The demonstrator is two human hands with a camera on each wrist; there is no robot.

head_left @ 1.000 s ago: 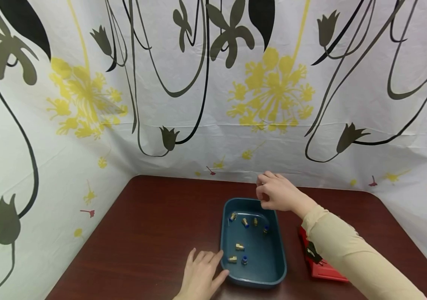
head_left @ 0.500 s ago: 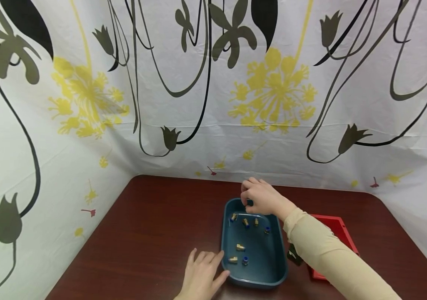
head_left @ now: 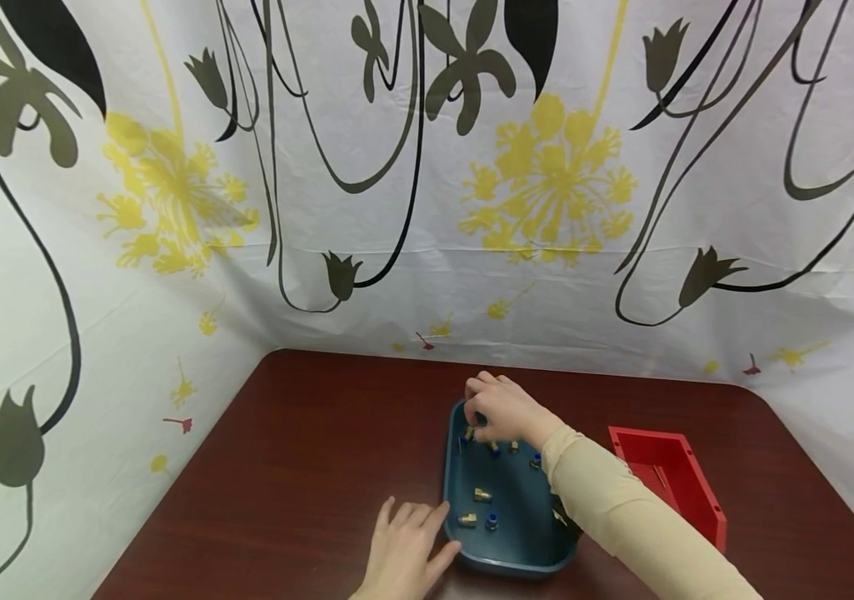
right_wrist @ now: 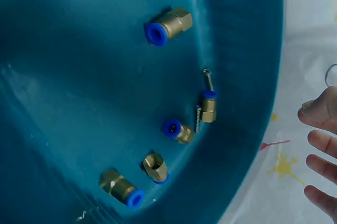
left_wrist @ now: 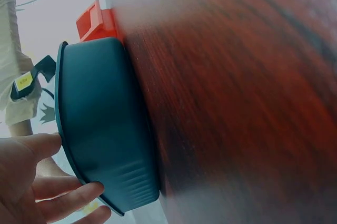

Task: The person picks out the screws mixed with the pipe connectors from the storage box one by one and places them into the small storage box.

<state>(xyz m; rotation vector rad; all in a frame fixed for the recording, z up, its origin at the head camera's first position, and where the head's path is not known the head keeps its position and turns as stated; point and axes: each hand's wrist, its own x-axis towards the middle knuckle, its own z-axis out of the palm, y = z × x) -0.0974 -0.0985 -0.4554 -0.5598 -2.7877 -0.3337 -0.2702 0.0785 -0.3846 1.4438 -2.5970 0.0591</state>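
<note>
A blue-green tray [head_left: 520, 500] holds several brass push-fit fittings [head_left: 482, 495] with blue collars. In the right wrist view, two small screws [right_wrist: 198, 119] lie beside a fitting [right_wrist: 209, 112] near the tray wall. My right hand [head_left: 505, 408] hovers over the tray's far left corner, fingers bent downward. That same hand [right_wrist: 322, 150] shows separated fingers in its wrist view, with nothing visible between them. My left hand [head_left: 406, 546] touches the tray's near left rim, fingers spread. From the left wrist, its thumb and fingertips meet the tray's rim and outer wall [left_wrist: 108, 124].
A red bin [head_left: 677, 479] stands on the dark wooden table [head_left: 322, 467], right of the tray; its contents are too small to identify. A patterned white cloth [head_left: 412, 217] hangs behind the table. My right forearm crosses the tray's right side.
My right hand has moved left and nearer from the far right rim, over the tray's far left corner. The red bin is now uncovered by the sleeve. My left hand stays at the rim.
</note>
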